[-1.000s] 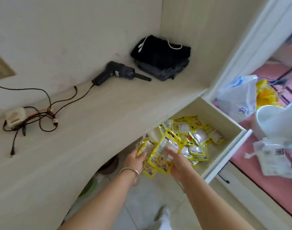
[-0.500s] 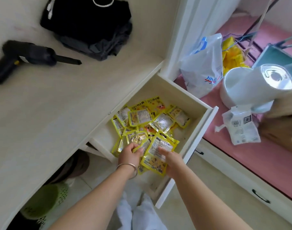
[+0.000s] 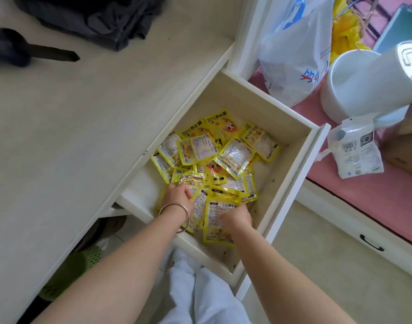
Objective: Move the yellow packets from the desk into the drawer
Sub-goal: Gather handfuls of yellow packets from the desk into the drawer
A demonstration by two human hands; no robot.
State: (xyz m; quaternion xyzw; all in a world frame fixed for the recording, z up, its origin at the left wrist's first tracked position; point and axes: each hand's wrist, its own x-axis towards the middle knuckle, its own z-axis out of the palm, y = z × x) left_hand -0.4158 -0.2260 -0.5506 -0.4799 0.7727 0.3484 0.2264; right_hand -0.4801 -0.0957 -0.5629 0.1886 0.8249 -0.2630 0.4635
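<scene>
From the head view, both hands — left hand and right hand — grip yellow packets low over the drawer's near end, beside the loose pile; best let go gently — they'd likely slide flat.

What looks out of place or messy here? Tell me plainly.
Nothing looks damaged or spilled. The yellow packets lie in a loose, overlapping heap in the open drawer, at mixed angles, not stacked. Both the left hand and right hand are down in the drawer on the nearest packets. No packets show on the visible desk.
</scene>
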